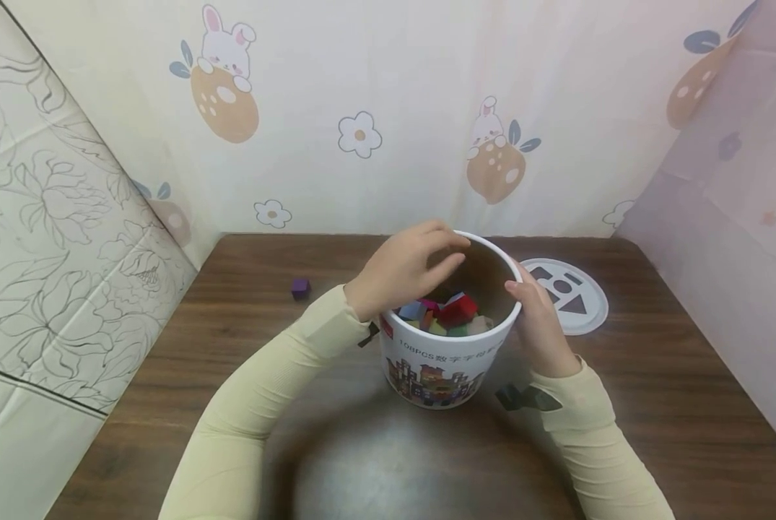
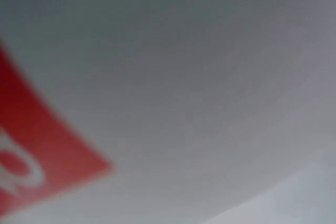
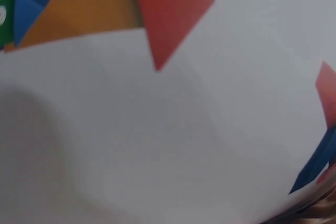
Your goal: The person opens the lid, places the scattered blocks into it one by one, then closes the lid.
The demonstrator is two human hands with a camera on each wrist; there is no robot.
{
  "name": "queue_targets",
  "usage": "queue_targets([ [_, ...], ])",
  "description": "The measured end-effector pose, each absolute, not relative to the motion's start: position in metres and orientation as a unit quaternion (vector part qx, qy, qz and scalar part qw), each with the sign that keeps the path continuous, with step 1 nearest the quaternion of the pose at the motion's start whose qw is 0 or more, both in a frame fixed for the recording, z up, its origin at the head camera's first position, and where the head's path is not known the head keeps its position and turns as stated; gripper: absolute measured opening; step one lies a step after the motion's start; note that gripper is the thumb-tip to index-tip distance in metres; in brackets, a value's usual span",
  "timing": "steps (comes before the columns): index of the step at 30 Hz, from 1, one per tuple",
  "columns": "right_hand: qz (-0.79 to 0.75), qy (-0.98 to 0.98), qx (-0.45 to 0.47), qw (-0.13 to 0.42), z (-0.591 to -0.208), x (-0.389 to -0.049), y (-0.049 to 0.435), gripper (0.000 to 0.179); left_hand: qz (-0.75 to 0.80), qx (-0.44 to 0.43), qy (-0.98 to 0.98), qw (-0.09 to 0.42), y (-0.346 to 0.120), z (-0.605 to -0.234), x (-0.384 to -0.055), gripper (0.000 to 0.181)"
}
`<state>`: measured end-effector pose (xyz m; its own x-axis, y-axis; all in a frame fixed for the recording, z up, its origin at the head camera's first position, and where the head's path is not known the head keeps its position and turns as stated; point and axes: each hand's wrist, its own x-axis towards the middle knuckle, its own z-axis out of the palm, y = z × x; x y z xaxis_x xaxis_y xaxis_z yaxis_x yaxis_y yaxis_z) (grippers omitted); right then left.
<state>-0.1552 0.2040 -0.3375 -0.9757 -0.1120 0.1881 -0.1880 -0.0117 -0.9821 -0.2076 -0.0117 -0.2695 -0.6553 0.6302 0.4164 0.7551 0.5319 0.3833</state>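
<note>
A white bucket (image 1: 439, 361) with printed block pictures and lettering stands in the middle of the table, its mouth towards the camera. Inside it lie several coloured building blocks, among them a red block (image 1: 458, 310). Over the left part of the mouth is my left hand (image 1: 403, 263), its fingers loosely bent above the blocks, with nothing visible between them. My right hand (image 1: 540, 321) grips the bucket's right rim, thumb at the edge. Both wrist views are filled by the bucket's printed wall (image 2: 184, 103), close and blurred, and show little of either hand.
A purple cube (image 1: 300, 289) sits on the brown wooden table (image 1: 232, 318), left of the bucket. Behind the right hand lies a round white lid (image 1: 589, 296) with shape cut-outs. Patterned curtains (image 1: 420, 65) border the table at the back and sides.
</note>
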Motion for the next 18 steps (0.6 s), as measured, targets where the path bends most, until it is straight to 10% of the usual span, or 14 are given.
queue_targets([
  [6,0.705,-0.701,0.106,0.032,-0.338,-0.155,0.204,0.051,-0.317,-0.379,-0.841,0.218,-0.031,-0.277,-0.212,0.030],
  [18,0.703,-0.703,0.102,0.035,-0.339,-0.155,0.204,0.051,-0.280,-0.239,-0.893,0.258,-0.107,-0.316,-0.245,0.033],
])
